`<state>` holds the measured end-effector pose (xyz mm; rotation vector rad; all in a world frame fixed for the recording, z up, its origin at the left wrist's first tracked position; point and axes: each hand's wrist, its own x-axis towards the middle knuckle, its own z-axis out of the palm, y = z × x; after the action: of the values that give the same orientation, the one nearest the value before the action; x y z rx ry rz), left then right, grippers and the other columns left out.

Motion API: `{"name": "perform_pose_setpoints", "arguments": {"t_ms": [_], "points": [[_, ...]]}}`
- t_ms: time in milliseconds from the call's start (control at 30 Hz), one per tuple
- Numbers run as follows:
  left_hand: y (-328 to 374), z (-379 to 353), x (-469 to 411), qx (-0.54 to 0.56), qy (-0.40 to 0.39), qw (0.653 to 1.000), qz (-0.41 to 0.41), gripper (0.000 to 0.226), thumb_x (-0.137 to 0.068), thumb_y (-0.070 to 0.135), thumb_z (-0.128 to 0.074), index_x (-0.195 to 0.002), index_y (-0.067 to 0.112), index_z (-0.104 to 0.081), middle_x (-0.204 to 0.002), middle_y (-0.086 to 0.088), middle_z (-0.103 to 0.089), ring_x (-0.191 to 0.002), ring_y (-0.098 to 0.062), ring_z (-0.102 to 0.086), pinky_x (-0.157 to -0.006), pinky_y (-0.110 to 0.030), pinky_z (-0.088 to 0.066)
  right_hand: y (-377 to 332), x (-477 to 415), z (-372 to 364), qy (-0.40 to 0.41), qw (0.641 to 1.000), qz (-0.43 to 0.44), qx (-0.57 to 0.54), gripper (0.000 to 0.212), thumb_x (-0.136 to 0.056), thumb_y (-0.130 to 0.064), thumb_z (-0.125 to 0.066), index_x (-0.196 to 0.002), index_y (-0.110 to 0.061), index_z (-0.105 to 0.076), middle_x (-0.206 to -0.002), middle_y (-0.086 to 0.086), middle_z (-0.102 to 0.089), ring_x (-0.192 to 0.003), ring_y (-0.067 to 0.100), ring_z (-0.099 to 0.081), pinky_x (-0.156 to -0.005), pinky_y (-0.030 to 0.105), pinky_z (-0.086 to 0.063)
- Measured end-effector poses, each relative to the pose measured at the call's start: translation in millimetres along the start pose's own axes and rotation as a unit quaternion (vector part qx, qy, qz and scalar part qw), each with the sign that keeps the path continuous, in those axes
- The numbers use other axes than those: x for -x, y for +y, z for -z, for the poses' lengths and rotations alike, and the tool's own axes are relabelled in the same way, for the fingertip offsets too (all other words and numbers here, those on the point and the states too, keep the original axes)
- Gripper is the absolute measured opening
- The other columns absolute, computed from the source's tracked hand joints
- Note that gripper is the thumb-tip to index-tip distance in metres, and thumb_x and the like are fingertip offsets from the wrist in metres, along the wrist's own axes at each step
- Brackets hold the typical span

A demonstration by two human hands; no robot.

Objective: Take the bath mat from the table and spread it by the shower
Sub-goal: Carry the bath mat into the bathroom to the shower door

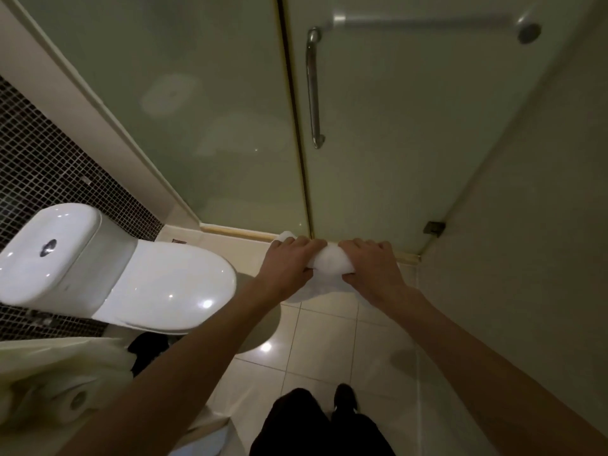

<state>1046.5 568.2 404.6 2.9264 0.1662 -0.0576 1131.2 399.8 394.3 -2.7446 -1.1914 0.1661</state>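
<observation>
The white bath mat (330, 263) is bunched into a thick fold and held up in front of the frosted glass shower door (378, 143). My left hand (288, 266) grips its left part, fingers curled over the top. My right hand (371, 266) grips its right part the same way. A loose edge of the mat hangs down below my hands toward the floor tiles, just in front of the shower threshold (237, 232). Most of the mat is hidden by my fingers.
A white toilet (131, 274) with closed lid stands at the left, close to my left forearm. A metal door handle (314, 90) is on the shower door. Glossy beige floor tiles (329, 343) lie ahead of my feet. Toilet paper rolls (70, 403) sit at lower left.
</observation>
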Motion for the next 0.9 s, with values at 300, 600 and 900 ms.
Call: {"name": "perform_pose_setpoints", "arguments": {"t_ms": [300, 600, 900], "points": [[-54.1, -6.2, -64.5, 0.014, 0.004, 1.000, 0.015, 0.058, -0.079, 0.018, -0.057, -0.135, 0.028, -0.049, -0.123, -0.001, -0.060, -0.109, -0.026, -0.053, -0.086, -0.037, -0.036, 7.0, -88.5, -11.1, -0.013, 1.000, 0.015, -0.021, 0.049, -0.078, -0.026, -0.061, -0.126, -0.022, -0.050, -0.119, -0.001, -0.059, -0.102, 0.023, -0.054, -0.086, 0.036, -0.030], [-106.0, -36.5, -132.5, 0.058, -0.002, 0.998, 0.003, 0.058, -0.078, 0.018, -0.061, -0.134, 0.026, -0.053, -0.122, -0.002, -0.062, -0.106, -0.027, -0.056, -0.084, -0.037, -0.041, 21.2, -164.8, -39.2, -0.035, 0.999, 0.002, -0.019, 0.047, -0.080, -0.028, -0.059, -0.125, -0.023, -0.050, -0.117, -0.002, -0.059, -0.101, 0.023, -0.053, -0.086, 0.036, -0.030], [-131.6, -112.5, -186.8, 0.048, -0.009, 0.998, -0.027, 0.055, -0.075, 0.013, -0.065, -0.129, 0.019, -0.059, -0.113, -0.004, -0.066, -0.094, -0.030, -0.060, -0.080, -0.037, -0.042, 62.3, -207.8, -112.6, -0.037, 0.998, 0.003, -0.047, 0.045, -0.082, -0.027, -0.060, -0.126, -0.018, -0.055, -0.119, 0.002, -0.061, -0.106, 0.026, -0.055, -0.092, 0.037, -0.033]]}}
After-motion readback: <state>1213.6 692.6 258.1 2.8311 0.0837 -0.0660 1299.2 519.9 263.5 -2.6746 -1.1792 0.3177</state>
